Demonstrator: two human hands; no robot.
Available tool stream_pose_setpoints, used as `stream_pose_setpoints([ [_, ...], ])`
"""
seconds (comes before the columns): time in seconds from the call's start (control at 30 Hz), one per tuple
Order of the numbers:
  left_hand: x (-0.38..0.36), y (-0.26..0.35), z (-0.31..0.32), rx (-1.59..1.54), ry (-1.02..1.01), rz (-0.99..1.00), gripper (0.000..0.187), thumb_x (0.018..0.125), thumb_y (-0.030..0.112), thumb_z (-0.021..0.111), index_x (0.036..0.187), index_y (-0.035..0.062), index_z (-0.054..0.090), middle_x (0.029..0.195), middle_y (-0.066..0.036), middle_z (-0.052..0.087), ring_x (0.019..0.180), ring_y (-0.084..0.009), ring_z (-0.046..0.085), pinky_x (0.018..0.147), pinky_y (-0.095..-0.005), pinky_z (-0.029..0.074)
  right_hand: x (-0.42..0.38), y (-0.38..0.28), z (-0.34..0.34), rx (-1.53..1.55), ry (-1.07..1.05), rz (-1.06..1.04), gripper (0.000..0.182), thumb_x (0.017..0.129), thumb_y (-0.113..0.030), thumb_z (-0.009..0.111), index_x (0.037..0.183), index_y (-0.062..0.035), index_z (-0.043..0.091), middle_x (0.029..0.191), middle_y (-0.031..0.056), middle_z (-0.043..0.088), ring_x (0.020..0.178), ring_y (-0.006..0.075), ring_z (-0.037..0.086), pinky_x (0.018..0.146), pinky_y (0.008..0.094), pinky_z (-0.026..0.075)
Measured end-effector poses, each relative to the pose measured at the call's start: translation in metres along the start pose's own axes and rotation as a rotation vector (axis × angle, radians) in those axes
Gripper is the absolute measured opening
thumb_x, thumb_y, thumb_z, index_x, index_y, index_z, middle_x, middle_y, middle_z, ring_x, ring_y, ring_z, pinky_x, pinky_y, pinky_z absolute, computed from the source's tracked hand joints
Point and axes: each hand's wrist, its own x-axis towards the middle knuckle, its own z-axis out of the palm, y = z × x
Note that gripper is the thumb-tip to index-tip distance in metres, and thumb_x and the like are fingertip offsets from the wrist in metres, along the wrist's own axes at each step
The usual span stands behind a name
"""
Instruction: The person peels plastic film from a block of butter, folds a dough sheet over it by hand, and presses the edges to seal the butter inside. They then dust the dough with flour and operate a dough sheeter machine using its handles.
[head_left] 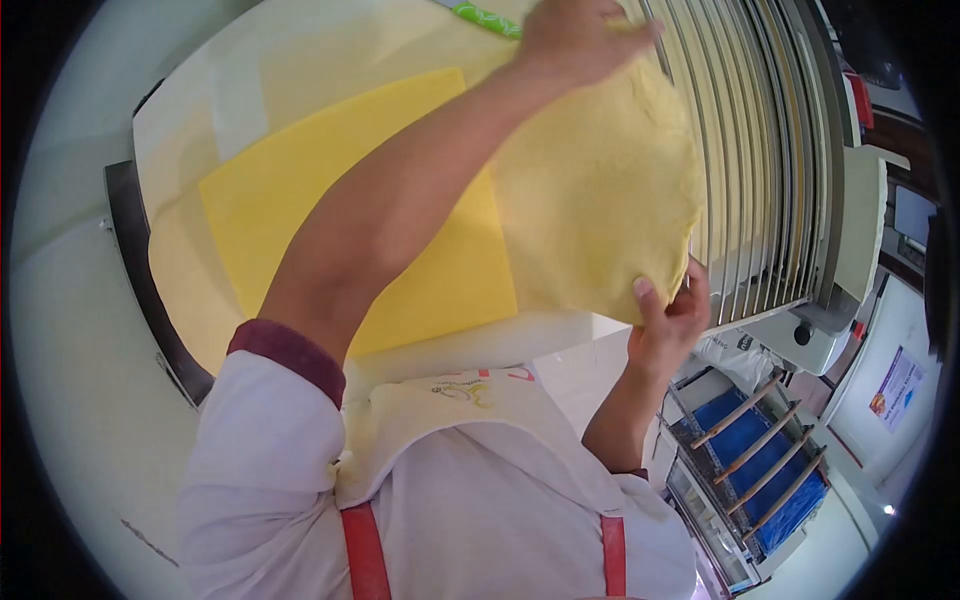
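your left hand grips far edge of dough sheet, right hand pinches near edge; sheet hangs midair before metal guard bars, right of yellow mat. risk: thin dough stretches, tears under own weight; edge snags bars.

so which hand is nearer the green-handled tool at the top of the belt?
Left. The left hand grips the top edge of the dough sheet, right beside the green-handled tool. The right hand holds the sheet's lower edge, far below the tool.
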Motion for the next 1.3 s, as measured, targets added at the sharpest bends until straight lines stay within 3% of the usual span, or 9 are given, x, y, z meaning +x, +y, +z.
stream_pose_setpoints([
  [0.03, -0.003, -0.002, -0.015, -0.186, 0.178, 0.035, 0.054, 0.091, 0.051, 0.047, 0.087, 0.003, 0.07, 0.082, -0.016, 0.068, 0.082, -0.0277, 0.063, 0.078, -0.0372, 0.049, -0.012, -0.014, 0.007, -0.113, -0.039, -0.129, 0.042, 0.08, 0.003, 0.07, 0.119, 0.0049, 0.056, 0.105, 0.0138, 0.065, 0.092, 0.0206, 0.065, 0.081, 0.0325, 0.053],
  [0.07, 0.005, -0.018, -0.037, -0.302, 0.223, -0.081, 0.056, 0.092, 0.035, 0.064, 0.052, 0.0053, 0.037, 0.053, 0.005, 0.03, 0.054, -0.0095, 0.028, 0.049, -0.0349, 0.023, -0.027, -0.026, 0.018, -0.13, -0.117, -0.211, 0.041, 0.078, 0.003, 0.071, 0.117, 0.0036, 0.058, 0.105, 0.0143, 0.066, 0.09, 0.0215, 0.067, 0.079, 0.0324, 0.054],
  [0.1, 0.002, -0.043, -0.06, -0.118, 0.365, -0.041, 0.052, 0.096, 0.039, 0.052, 0.085, -0.0101, 0.063, 0.095, -0.026, 0.062, 0.094, -0.0357, 0.056, 0.09, -0.0438, 0.042, -0.041, -0.035, 0.031, -0.151, -0.196, -0.293, 0.041, 0.076, 0.004, 0.072, 0.115, 0.0023, 0.06, 0.104, 0.0149, 0.067, 0.089, 0.0224, 0.068, 0.076, 0.0323, 0.056],
  [0.13, -0.014, -0.032, -0.088, -0.653, 0.453, -0.241, 0.046, 0.094, 0.046, 0.055, 0.069, 0.0065, 0.058, 0.059, 0.0, 0.047, 0.052, -0.0119, 0.045, 0.052, -0.0297, 0.038, -0.048, -0.045, 0.044, -0.194, -0.358, -0.389, 0.044, 0.072, 0.006, 0.071, 0.115, 0.0006, 0.062, 0.104, 0.0153, 0.067, 0.087, 0.0236, 0.069, 0.074, 0.0325, 0.056],
  [0.23, -0.048, -0.084, -0.164, -1.272, -0.052, -0.106, 0.055, 0.101, 0.039, 0.032, 0.056, 0.0092, 0.042, 0.056, -0.007, 0.043, 0.059, -0.0215, 0.042, 0.063, -0.0335, 0.039, -0.062, -0.05, 0.1, -0.406, -0.69, -0.636, 0.045, 0.069, 0.006, 0.07, 0.112, -0.0043, 0.064, 0.101, 0.018, 0.069, 0.082, 0.0269, 0.07, 0.071, 0.0324, 0.057],
  [0.53, -0.147, -0.118, -0.25, -0.714, 0.411, -0.226, 0.035, 0.099, 0.03, 0.053, 0.119, 0.0018, 0.057, 0.115, -0.007, 0.06, 0.108, -0.0176, 0.056, 0.099, -0.0322, 0.043, -0.037, -0.038, 0.168, -0.589, -0.886, -0.534, 0.029, 0.082, -0.009, 0.065, 0.111, -0.0079, 0.064, 0.107, 0.0119, 0.067, 0.096, 0.0305, 0.064, 0.079, 0.0397, 0.053],
  [0.7, -0.216, -0.082, -0.201, -0.65, 0.526, -0.419, 0.033, 0.092, -0.001, 0.053, 0.125, -0.0001, 0.052, 0.12, -0.006, 0.057, 0.115, -0.0146, 0.052, 0.102, -0.0278, 0.04, 0.082, -0.033, 0.276, -0.649, -0.655, -0.931, 0.021, 0.087, -0.01, 0.062, 0.107, -0.0058, 0.066, 0.1, 0.0141, 0.063, 0.093, 0.0361, 0.057, 0.082, 0.0438, 0.046],
  [0.93, -0.235, -0.055, -0.162, -0.951, 0.628, -0.452, 0.051, 0.084, -0.015, 0.051, 0.133, -0.0012, 0.043, 0.136, -0.011, 0.047, 0.13, -0.0196, 0.042, 0.114, -0.0322, 0.029, 0.102, -0.014, 0.336, -0.702, -1.095, -0.969, 0.016, 0.092, -0.016, 0.056, 0.099, -0.0015, 0.054, 0.091, 0.0152, 0.059, 0.091, 0.0364, 0.056, 0.078, 0.0456, 0.045],
  [1.3, -0.153, -0.107, -0.247, 0.208, 0.181, -0.355, 0.032, 0.09, 0.024, 0.059, 0.11, -0.0008, 0.062, 0.104, -0.013, 0.065, 0.103, -0.0265, 0.06, 0.09, -0.034, 0.046, 0.134, -0.02, 0.336, -0.382, -1.249, -0.505, 0.015, 0.094, -0.015, 0.056, 0.099, -0.0014, 0.06, 0.087, 0.0062, 0.061, 0.081, 0.02, 0.057, 0.078, 0.0342, 0.046],
])
